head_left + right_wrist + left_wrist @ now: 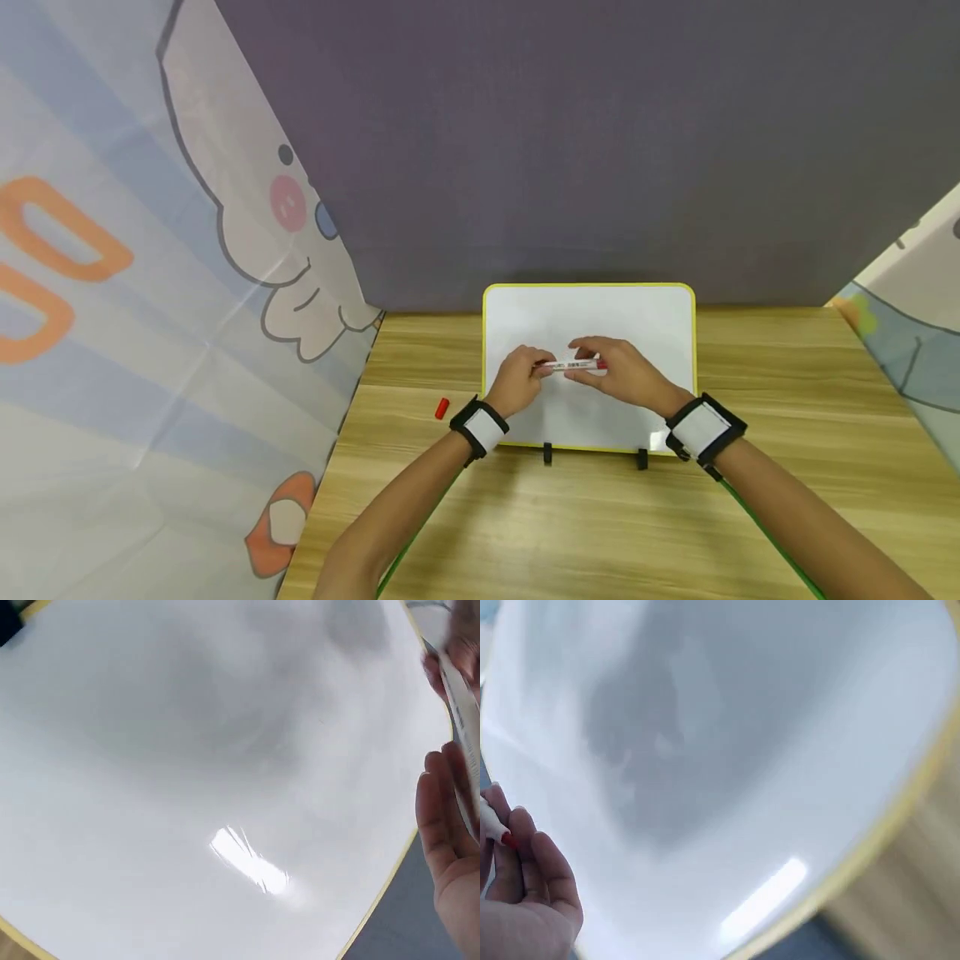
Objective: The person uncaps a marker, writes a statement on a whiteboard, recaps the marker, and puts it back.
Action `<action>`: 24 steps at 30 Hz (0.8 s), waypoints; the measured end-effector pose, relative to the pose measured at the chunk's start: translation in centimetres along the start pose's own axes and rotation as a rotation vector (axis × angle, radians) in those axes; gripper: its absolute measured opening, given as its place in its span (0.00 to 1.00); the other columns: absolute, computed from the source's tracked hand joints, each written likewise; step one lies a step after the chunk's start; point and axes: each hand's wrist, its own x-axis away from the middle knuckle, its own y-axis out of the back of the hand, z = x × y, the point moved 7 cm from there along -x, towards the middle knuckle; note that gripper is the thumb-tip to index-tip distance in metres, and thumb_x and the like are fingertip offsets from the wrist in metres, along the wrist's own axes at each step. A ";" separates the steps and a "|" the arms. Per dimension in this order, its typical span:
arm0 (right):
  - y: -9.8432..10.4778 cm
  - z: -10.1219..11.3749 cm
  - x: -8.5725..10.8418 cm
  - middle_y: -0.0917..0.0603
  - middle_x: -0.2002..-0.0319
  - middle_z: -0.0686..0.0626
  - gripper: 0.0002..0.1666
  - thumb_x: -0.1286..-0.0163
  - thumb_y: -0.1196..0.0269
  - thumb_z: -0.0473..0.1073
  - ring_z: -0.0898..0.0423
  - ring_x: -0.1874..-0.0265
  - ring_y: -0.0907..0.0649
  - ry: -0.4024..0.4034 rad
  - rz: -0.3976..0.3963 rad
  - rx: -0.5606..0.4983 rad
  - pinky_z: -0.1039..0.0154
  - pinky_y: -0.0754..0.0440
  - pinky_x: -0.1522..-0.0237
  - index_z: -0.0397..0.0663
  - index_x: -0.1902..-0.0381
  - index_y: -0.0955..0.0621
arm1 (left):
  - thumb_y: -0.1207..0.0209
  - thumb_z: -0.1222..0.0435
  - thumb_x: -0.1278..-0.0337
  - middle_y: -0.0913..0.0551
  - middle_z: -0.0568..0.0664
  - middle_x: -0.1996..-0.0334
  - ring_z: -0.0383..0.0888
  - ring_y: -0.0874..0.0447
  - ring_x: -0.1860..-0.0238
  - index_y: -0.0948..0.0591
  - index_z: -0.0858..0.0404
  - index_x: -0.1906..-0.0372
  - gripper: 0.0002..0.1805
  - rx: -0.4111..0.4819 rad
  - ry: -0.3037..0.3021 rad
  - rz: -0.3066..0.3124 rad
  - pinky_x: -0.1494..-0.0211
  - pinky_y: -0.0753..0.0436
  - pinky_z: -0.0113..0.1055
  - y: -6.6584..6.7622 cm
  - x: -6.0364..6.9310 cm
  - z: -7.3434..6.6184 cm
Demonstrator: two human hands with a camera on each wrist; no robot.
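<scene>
A marker with a white barrel and red ends is held level above the whiteboard. My left hand grips its left end; in the left wrist view, curved fingers surround the bare red tip. My right hand is at the opposite end, thumb and fingers spread apart on either side of the barrel. In the right wrist view its fingers look relaxed beside the marker. A small red cap lies on the wooden table, left of the board.
The yellow-rimmed whiteboard leans back on the table, with two black feet at its front edge. A dark grey panel rises behind it. Printed cartoon cloth borders the left side, with more at the right.
</scene>
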 end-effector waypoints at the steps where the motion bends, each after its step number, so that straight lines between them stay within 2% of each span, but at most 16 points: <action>1: 0.5 -0.2 -0.2 0.16 0.62 0.50 0.31 0.42 0.35 0.57 0.55 0.64 0.18 -0.029 -0.026 -0.030 0.58 0.20 0.62 0.46 0.45 0.24 | 0.45 0.63 0.38 0.15 0.50 0.64 0.39 0.23 0.65 0.16 0.62 0.56 0.11 0.110 0.051 -0.017 0.62 0.25 0.27 0.1 0.0 0.7; 3: 1.3 -0.7 -0.4 0.16 0.63 0.51 0.35 0.43 0.35 0.59 0.55 0.65 0.19 -0.083 -0.074 -0.090 0.58 0.20 0.62 0.46 0.43 0.26 | 0.45 0.65 0.39 0.15 0.55 0.61 0.40 0.21 0.63 0.18 0.65 0.53 0.13 0.334 0.139 -0.041 0.62 0.24 0.25 -0.1 0.1 1.8; 5: 1.5 -1.0 -0.7 0.17 0.66 0.52 0.34 0.44 0.34 0.60 0.57 0.67 0.20 -0.118 -0.102 -0.140 0.59 0.20 0.62 0.48 0.45 0.26 | 0.45 0.67 0.39 0.15 0.59 0.59 0.44 0.18 0.59 0.19 0.68 0.50 0.15 0.525 0.193 -0.052 0.58 0.21 0.27 -0.5 0.2 2.2; 8: 0.9 -1.0 -1.0 0.17 0.67 0.52 0.31 0.43 0.35 0.60 0.58 0.68 0.20 -0.136 -0.080 -0.184 0.64 0.21 0.65 0.47 0.47 0.24 | 0.45 0.68 0.39 0.17 0.63 0.54 0.48 0.18 0.53 0.21 0.71 0.48 0.16 0.670 0.215 -0.042 0.51 0.20 0.30 -1.2 0.2 2.1; 10: 0.1 -0.9 -1.2 0.17 0.66 0.51 0.31 0.43 0.35 0.61 0.58 0.70 0.21 -0.144 -0.056 -0.204 0.66 0.22 0.68 0.47 0.49 0.22 | 0.45 0.68 0.39 0.18 0.62 0.52 0.49 0.18 0.52 0.22 0.71 0.47 0.17 0.689 0.213 -0.040 0.50 0.20 0.31 -1.6 0.2 1.8; 13: -0.8 -0.6 -1.4 0.16 0.64 0.50 0.28 0.43 0.35 0.60 0.58 0.71 0.22 -0.147 -0.044 -0.237 0.67 0.23 0.72 0.46 0.53 0.20 | 0.43 0.68 0.41 0.18 0.61 0.51 0.46 0.17 0.56 0.20 0.70 0.49 0.16 0.660 0.201 -0.059 0.55 0.19 0.28 -1.6 0.2 1.3; 17: -1.3 -0.3 -1.6 0.16 0.66 0.50 0.20 0.43 0.34 0.56 0.58 0.72 0.22 -0.121 -0.078 -0.251 0.67 0.23 0.72 0.48 0.61 0.20 | 0.40 0.70 0.45 0.17 0.61 0.53 0.46 0.18 0.59 0.19 0.71 0.52 0.15 0.635 0.185 -0.086 0.58 0.20 0.29 -0.3 0.6 -0.1; 18: -1.3 -0.3 -1.7 0.16 0.67 0.51 0.18 0.42 0.34 0.55 0.58 0.72 0.21 -0.112 -0.090 -0.249 0.68 0.22 0.72 0.49 0.63 0.20 | 0.40 0.70 0.45 0.17 0.61 0.54 0.46 0.19 0.58 0.19 0.71 0.52 0.15 0.615 0.172 -0.097 0.58 0.20 0.30 0.2 0.8 -0.5; 20: -1.3 -0.1 -1.8 0.17 0.67 0.50 0.15 0.41 0.34 0.53 0.59 0.71 0.20 -0.088 -0.120 -0.231 0.68 0.21 0.71 0.49 0.65 0.20 | 0.39 0.69 0.46 0.18 0.61 0.52 0.50 0.20 0.54 0.20 0.71 0.50 0.17 0.597 0.153 -0.118 0.53 0.20 0.36 0.6 0.9 -0.6; 22: -1.2 -0.1 -1.8 0.17 0.66 0.51 0.13 0.40 0.35 0.52 0.59 0.70 0.19 -0.077 -0.157 -0.220 0.69 0.21 0.70 0.49 0.65 0.19 | 0.39 0.69 0.46 0.18 0.59 0.51 0.51 0.22 0.50 0.22 0.69 0.48 0.19 0.548 0.129 -0.184 0.50 0.22 0.41 0.9 1.0 0.2; 24: -1.0 -0.1 -1.8 0.17 0.65 0.52 0.12 0.39 0.36 0.50 0.59 0.67 0.19 -0.064 -0.194 -0.223 0.70 0.21 0.69 0.50 0.63 0.18 | 0.39 0.69 0.45 0.20 0.58 0.50 0.51 0.24 0.47 0.24 0.67 0.45 0.20 0.509 0.121 -0.299 0.48 0.23 0.43 1.4 1.2 1.6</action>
